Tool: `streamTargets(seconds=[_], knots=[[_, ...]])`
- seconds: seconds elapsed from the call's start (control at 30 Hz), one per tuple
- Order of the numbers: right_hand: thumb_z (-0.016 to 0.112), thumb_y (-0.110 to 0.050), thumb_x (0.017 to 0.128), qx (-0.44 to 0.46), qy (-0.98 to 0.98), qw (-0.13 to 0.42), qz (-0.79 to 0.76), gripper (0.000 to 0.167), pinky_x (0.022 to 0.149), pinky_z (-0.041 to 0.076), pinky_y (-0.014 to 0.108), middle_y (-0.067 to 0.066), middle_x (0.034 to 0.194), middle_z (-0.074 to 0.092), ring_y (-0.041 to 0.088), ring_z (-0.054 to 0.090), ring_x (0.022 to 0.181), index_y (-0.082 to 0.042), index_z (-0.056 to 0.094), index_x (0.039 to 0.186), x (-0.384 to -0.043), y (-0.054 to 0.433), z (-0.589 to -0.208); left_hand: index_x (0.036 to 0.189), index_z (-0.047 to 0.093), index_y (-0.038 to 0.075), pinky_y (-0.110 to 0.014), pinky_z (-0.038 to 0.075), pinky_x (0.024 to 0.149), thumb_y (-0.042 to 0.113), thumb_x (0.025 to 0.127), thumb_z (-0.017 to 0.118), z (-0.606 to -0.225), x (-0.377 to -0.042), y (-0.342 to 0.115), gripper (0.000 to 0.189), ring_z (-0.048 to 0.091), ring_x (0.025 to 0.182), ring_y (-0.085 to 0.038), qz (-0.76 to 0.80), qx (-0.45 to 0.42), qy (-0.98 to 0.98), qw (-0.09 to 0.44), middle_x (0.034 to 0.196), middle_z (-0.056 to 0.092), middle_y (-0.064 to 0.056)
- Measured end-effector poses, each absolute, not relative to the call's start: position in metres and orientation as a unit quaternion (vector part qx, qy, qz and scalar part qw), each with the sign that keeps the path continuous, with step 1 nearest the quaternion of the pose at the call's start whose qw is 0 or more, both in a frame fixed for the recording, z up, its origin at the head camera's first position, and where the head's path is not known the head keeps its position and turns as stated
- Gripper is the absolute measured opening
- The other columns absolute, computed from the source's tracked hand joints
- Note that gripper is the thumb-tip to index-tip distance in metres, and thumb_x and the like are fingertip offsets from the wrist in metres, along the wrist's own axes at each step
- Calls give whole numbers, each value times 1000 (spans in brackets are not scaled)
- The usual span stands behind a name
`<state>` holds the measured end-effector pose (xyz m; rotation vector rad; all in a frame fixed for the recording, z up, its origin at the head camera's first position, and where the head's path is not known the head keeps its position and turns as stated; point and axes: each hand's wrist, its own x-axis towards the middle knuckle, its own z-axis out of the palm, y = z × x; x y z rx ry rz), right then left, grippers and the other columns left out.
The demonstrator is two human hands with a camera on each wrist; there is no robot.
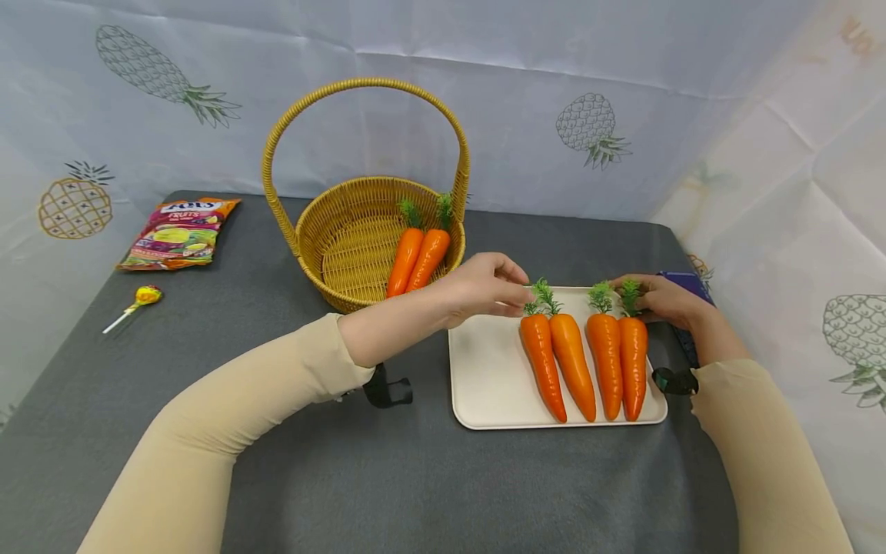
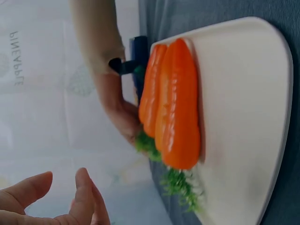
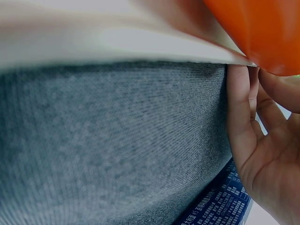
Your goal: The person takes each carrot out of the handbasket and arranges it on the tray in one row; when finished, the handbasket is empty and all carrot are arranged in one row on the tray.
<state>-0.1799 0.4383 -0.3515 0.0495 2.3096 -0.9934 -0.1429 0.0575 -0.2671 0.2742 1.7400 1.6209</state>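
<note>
A cream tray (image 1: 484,377) lies on the dark table, bearing several orange carrots with green tops. My right hand (image 1: 667,298) is at its far right corner; in the right wrist view the fingers (image 3: 240,103) are under the tray's edge and the thumb (image 3: 281,91) is above, pinching it beside a carrot (image 3: 267,33). My left hand (image 1: 487,286) hovers over the far edge, near the leafy top of the leftmost carrot (image 1: 543,369). In the left wrist view, its thumb (image 2: 40,187) and fingers stand apart with nothing between them.
A wicker basket (image 1: 346,238) with a tall handle holds two carrots (image 1: 418,261) behind my left forearm. At the left lie a candy bag (image 1: 180,235) and a lollipop (image 1: 141,298). A blue package (image 1: 687,285) is beside my right hand. A pineapple-print cloth (image 1: 512,115) hangs behind.
</note>
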Motion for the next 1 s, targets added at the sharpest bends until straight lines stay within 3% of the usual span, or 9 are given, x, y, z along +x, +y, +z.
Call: streamTargets(seconds=[0.23,0.53,0.8,0.87,1.0], knots=[[40,5,94,19,873,309,-378,61,91,60,31,32,154,29,-1,57,100,-1,28,154,-180,439,-352,130,48,-3,-36,57,100,3,96,61,-247,-159,38,38,63,117,-35,642,96,687,327,120,56,-15],[39,5,93,16,875,307,-373,62,92,60,34,33,154,29,6,57,107,0,28,154,-180,439,-352,135,45,-3,-37,53,106,5,98,59,-238,-187,16,40,61,118,-30,661,55,692,286,136,50,-18],[39,5,93,16,877,306,-371,62,91,60,33,33,153,28,11,56,109,-1,28,154,-180,440,-352,130,47,0,-34,54,105,8,98,59,-237,-207,2,35,61,109,-23,664,22,697,268,128,53,-10],[38,5,93,17,877,305,-371,62,90,60,32,33,153,28,14,55,109,0,28,153,-180,440,-352,130,46,0,-33,53,106,9,98,59,-236,-212,-2,36,60,114,-25,666,13,697,267,127,53,-10],[39,5,93,15,877,306,-371,61,89,60,31,33,153,26,16,54,109,1,29,153,-180,439,-353,137,42,-1,-32,51,109,8,100,55,-237,-223,-10,40,53,130,-30,671,0,693,263,141,47,-12]])
